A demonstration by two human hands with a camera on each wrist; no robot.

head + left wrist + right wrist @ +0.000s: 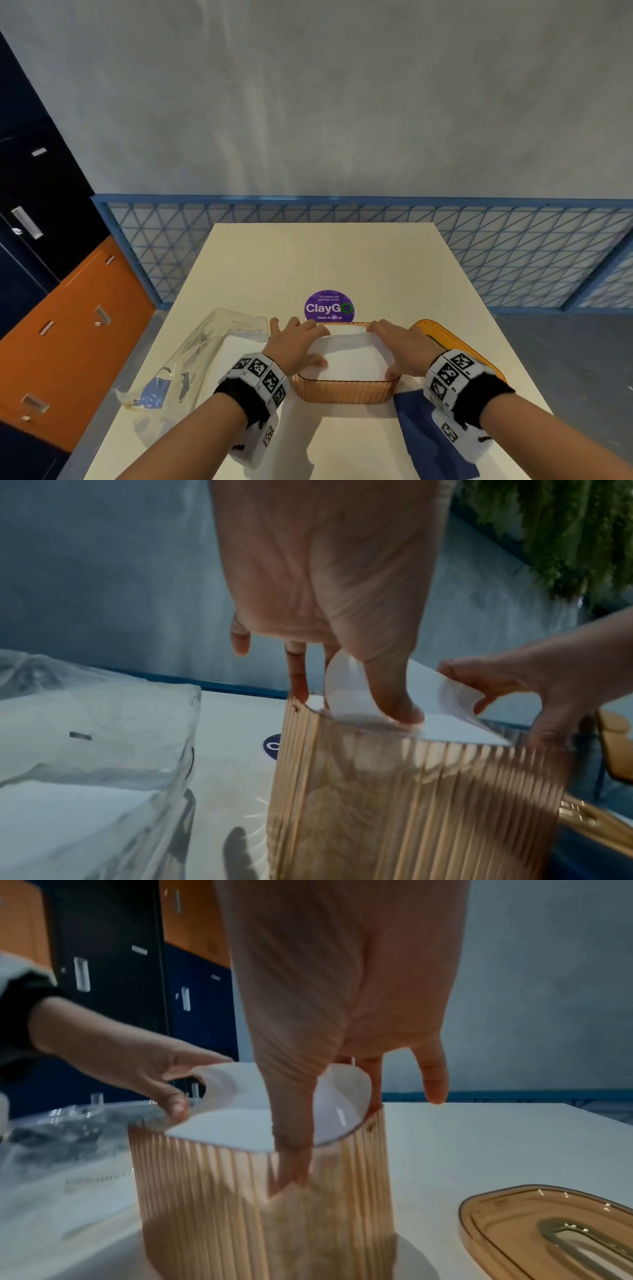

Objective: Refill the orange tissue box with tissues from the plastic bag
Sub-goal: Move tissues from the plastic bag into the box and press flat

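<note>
The orange ribbed tissue box [346, 392] stands open-topped on the table in front of me, with a white stack of tissues [352, 356] sitting in its mouth. My left hand [305, 342] grips the stack's left end, thumb on top and fingers behind the curled-up edge. My right hand [394, 346] grips the right end, and the right wrist view shows its thumb [291, 1164] reaching down inside the box wall [222, 1191]. The clear plastic bag [205, 356] lies left of the box with white tissues still inside.
The orange oval lid [442, 334] lies on the table right of the box. A dark blue cloth [428, 435] lies under my right wrist. A purple ClayGo sticker [329, 307] sits just beyond the box. Lockers stand left, and a blue mesh rail behind the table.
</note>
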